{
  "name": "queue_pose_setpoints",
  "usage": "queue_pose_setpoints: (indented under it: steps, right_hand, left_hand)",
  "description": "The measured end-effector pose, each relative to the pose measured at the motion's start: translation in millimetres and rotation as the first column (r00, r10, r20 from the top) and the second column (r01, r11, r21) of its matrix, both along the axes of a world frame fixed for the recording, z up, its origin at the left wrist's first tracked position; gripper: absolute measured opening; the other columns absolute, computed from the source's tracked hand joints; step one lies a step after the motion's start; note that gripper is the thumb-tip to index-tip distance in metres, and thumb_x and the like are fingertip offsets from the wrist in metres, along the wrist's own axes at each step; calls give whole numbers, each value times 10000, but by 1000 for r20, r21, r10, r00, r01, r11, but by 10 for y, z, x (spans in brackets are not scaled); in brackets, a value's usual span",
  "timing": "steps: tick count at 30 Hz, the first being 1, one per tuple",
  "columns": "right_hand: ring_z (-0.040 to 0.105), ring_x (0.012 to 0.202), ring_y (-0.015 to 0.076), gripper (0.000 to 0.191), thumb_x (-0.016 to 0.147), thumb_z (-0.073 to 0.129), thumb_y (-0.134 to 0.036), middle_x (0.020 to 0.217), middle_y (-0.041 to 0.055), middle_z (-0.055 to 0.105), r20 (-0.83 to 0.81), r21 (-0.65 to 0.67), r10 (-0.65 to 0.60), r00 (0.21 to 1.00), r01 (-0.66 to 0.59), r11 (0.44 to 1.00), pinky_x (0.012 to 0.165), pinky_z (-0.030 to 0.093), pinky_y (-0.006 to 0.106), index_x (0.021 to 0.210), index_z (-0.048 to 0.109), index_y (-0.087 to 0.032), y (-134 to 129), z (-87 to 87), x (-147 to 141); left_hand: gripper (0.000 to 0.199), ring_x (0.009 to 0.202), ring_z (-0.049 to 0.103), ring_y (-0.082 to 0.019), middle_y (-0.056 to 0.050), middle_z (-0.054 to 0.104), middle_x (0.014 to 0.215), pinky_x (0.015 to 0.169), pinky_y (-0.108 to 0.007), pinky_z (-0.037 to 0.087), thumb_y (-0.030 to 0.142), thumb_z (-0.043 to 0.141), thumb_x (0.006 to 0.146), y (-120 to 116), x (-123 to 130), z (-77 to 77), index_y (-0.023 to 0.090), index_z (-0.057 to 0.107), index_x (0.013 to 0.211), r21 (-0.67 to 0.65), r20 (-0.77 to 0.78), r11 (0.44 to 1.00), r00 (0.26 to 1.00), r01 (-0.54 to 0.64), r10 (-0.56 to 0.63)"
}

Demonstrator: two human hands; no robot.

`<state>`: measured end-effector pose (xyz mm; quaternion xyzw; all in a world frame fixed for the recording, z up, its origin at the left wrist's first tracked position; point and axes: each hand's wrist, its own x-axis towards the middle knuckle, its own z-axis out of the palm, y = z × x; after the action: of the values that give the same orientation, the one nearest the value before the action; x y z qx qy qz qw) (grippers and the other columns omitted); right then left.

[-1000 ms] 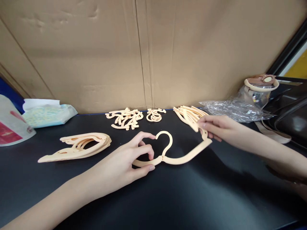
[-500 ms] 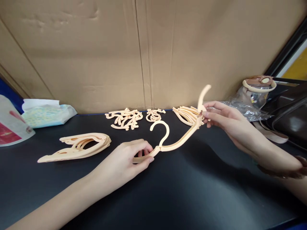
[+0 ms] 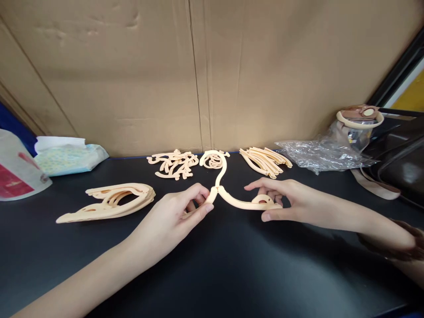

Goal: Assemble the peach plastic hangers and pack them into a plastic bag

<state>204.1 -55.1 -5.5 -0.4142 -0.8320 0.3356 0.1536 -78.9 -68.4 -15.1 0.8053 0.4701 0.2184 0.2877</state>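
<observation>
A cream folding clothes hanger (image 3: 236, 202) is between my hands, its hook upright and curving over to the left. My left hand (image 3: 185, 210) pinches the hanger's left arm just beside the centre joint, between thumb and fingers. Around the end of the right arm is my right hand (image 3: 281, 201), with its thumb in front, index finger stretched out and the other fingers curled behind. A short end piece lies folded back there. Left of my left hand rests a stack of folded hangers (image 3: 122, 201) on the black table (image 3: 212, 274).
Along the back lie a pile of short curved pieces (image 3: 174, 164), several loose hooks (image 3: 215, 161) and a pile of long arm pieces (image 3: 265, 160). Clear plastic wrap (image 3: 324, 154) and a lidded cup (image 3: 359, 123) stand right. A tissue pack (image 3: 69, 159) sits left, before cardboard (image 3: 132, 79).
My right hand has come down and turned with the hanger's right arm. The end piece that pointed up is now folded back along the arm. The hook stands more upright and farther back.
</observation>
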Motion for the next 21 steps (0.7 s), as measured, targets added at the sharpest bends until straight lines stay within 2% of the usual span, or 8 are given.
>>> queue_pose_setpoints:
  steps: [3, 5, 8, 12, 15, 17, 19, 21]
  right_hand:
    - [590, 763, 164, 427, 772, 714, -450, 819, -5, 635, -109, -13, -118, 987, 117, 993, 695, 461, 290, 1132, 622, -239, 63, 78, 85]
    - [626, 827, 188, 323, 713, 769, -424, 840, 12, 679, -240, -61, -233, 942, 225, 973, 774, 472, 315, 942, 674, -217, 111, 145, 153]
    - [633, 838, 180, 220, 698, 792, -371, 825, 4, 699, -388, -116, -315, 866, 293, 949, 796, 475, 313, 816, 684, -221, 156, 195, 208]
    - [597, 740, 139, 201, 764, 742, -395, 839, 13, 686, -442, -155, -254, 860, 205, 966, 736, 492, 297, 829, 717, -206, 98, 106, 78]
    - [603, 765, 140, 287, 820, 687, -413, 883, 27, 687, -403, -231, -196, 894, 108, 967, 757, 505, 301, 1000, 712, -190, -39, -3, -131]
    - [610, 824, 139, 303, 883, 611, -414, 972, 40, 687, -415, -278, -111, 903, -10, 961, 784, 509, 295, 1066, 681, -183, -131, -56, -250]
    - [617, 838, 135, 288, 932, 543, -395, 968, 48, 684, -434, -314, -73, 898, -75, 946, 777, 512, 287, 1064, 650, -163, -185, -85, -313]
    - [633, 823, 139, 262, 950, 515, -387, 924, 49, 686, -454, -329, -96, 886, -67, 942, 749, 514, 284, 1013, 616, -154, -188, -97, -311]
  left_hand:
    - [174, 601, 505, -97, 66, 578, 747, 527, -187, 385, 422, 535, 907, 5, 1, 66, 264, 564, 975, 3, -96, 1000, 995, 20, -19]
    - [163, 597, 506, -94, 69, 588, 751, 532, -190, 375, 396, 561, 890, 10, 6, 101, 281, 596, 1001, -38, -168, 998, 984, 50, -56]
    - [152, 607, 511, -96, 67, 595, 755, 554, -195, 380, 366, 565, 889, 3, 23, 108, 300, 635, 1007, -89, -192, 989, 972, 121, -136]
    - [132, 613, 528, -96, 62, 601, 749, 564, -196, 381, 341, 622, 859, -41, 67, 53, 292, 672, 971, -21, -161, 989, 975, 148, -150]
    - [131, 641, 562, -100, 57, 627, 776, 576, -193, 389, 327, 624, 871, -78, 97, 4, 280, 669, 984, 63, -145, 984, 978, 164, -153]
    - [137, 639, 577, -103, 54, 641, 786, 572, -197, 395, 309, 606, 888, -100, 103, -23, 268, 657, 1009, 129, -163, 972, 971, 195, -173]
    - [175, 645, 597, -110, 50, 660, 814, 571, -203, 403, 289, 603, 893, -116, 93, -38, 268, 635, 1063, 204, -202, 953, 962, 226, -185]
    - [278, 710, 632, -125, 41, 683, 911, 604, -207, 423, 261, 617, 879, -117, 70, -40, 288, 595, 1154, 272, -237, 931, 955, 242, -179]
